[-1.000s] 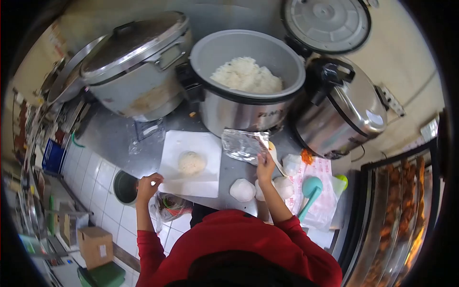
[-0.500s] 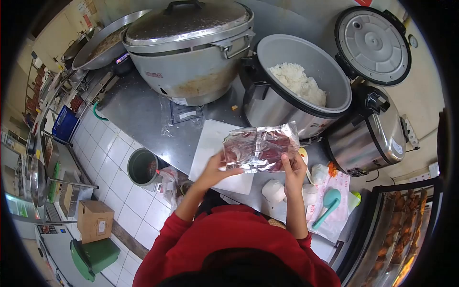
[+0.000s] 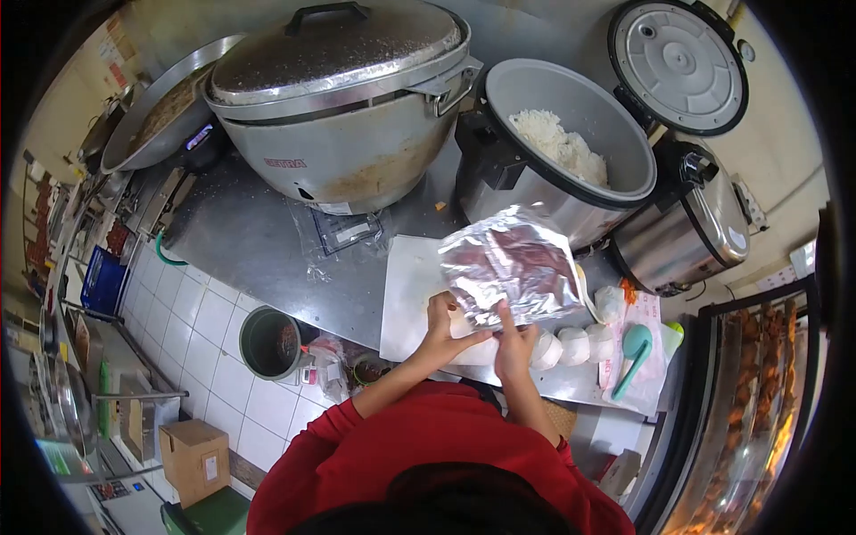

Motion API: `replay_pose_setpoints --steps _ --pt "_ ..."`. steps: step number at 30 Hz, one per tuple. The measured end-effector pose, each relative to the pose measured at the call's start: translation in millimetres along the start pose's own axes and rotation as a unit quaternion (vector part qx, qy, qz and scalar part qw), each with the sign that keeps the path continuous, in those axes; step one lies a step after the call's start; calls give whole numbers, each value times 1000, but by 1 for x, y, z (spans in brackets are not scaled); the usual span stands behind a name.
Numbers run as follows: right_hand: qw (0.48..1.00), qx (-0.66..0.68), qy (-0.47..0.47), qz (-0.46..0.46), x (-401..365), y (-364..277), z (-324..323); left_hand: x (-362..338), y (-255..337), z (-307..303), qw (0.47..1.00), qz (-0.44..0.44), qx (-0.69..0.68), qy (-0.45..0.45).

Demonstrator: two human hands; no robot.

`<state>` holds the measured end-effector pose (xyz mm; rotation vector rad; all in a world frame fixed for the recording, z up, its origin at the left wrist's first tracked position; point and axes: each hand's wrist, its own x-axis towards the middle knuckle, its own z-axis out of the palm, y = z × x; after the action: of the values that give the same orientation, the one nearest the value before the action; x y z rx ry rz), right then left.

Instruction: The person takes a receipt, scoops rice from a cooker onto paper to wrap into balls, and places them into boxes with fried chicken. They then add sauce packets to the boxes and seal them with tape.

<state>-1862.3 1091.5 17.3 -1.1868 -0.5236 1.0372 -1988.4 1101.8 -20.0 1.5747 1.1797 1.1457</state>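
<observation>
A shiny silver foil pouch (image 3: 513,263) is held up over the near edge of the metal counter, with reddish reflections on its face. My right hand (image 3: 514,348) pinches its bottom edge, thumb on the front. Close by, my left hand (image 3: 448,332) has curled fingers at the pouch's lower left corner, its thumb stretched toward my right hand. Part of the left fingers' grip is hard to make out. Under the pouch lies a white board or sheet (image 3: 408,285). Rounded white wrapped things (image 3: 572,346) sit in a row right of my right hand.
An open rice cooker (image 3: 473,183) with white rice (image 3: 557,147) stands behind the pouch. Left of it is a large lidded pot (image 3: 334,152). A teal rice scoop (image 3: 635,357) lies on printed paper at right. Below the counter's left edge stands a dark bin (image 3: 272,343).
The foil pouch has turned from its seamed face to a smooth one and stands more upright. Both hands have come closer together at its bottom edge, my left hand shifting right.
</observation>
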Motion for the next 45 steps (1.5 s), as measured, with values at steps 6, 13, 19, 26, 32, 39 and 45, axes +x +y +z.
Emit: replay_pose_setpoints --steps 6,13,19,26,32,39,45 --pt "909 -388 -8 -151 32 11 -46 -34 -41 -74 976 56 189 -93" --pt "922 -353 10 -157 45 41 -57 -64 -76 -114 929 100 301 -189" --pt "917 -373 -23 -139 37 38 -44 -57 -72 -121 958 81 221 -166" --pt "898 -425 -16 -111 37 30 -45 -49 -70 -128 977 42 134 -158" --pt "885 -447 -7 -132 30 17 -34 -47 -69 -130 978 42 141 -149" --pt "864 -472 -25 -171 31 20 -31 -47 -66 -128 971 63 166 -162" --pt "861 -490 -6 -138 42 25 -41 -47 -72 -127 964 84 180 -178"
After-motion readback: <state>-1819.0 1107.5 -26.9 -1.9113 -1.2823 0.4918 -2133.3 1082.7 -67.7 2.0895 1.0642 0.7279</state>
